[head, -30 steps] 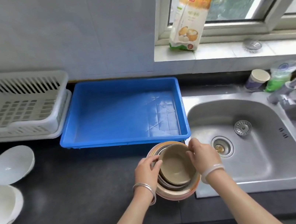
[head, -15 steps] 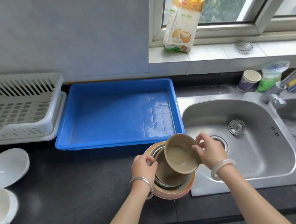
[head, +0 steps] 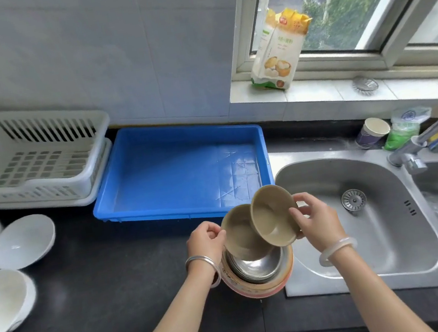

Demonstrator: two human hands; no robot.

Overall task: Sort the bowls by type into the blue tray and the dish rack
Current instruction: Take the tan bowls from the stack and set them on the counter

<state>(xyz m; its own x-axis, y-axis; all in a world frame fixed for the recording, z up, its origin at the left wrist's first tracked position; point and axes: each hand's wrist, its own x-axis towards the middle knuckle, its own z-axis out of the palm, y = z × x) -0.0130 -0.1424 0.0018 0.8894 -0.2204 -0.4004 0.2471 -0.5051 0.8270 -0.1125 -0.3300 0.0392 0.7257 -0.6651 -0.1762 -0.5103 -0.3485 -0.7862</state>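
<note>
**Two tan bowls now split from the stack, neither sorted yet**

The blue tray point(head: 178, 172) and the white dish rack point(head: 31, 164) both sit bare against the back wall, so the sorting has hardly begun. White bowls point(head: 21, 241) wait on the dark counter at the left, well apart from the hands.

A second ago both hands were down on the rim of the nested stack point(head: 258, 274) beside the sink point(head: 365, 228). Half a second ago the right hand had tipped one tan bowl up and out. Now a second tan bowl has come up as well, so the two small ones are parted from each other and from the steel bowls point(head: 256, 266) and the orange-rimmed outer bowl point(head: 263, 288) below. That suggests the tan pair will go together to one container; which one cannot be told from here.

The right hand point(head: 316, 219) is raised just past the tray's near right corner, fingers curled shut around the rim of the upper tan bowl point(head: 273, 216), which tilts with its opening toward the camera. The left hand point(head: 205, 239) pinches the left rim of the lower tan bowl point(head: 241, 234), which leans over the steel bowls; whether it rests on them is unclear. The two tan bowls overlap, and whether they touch cannot be told.
</note>
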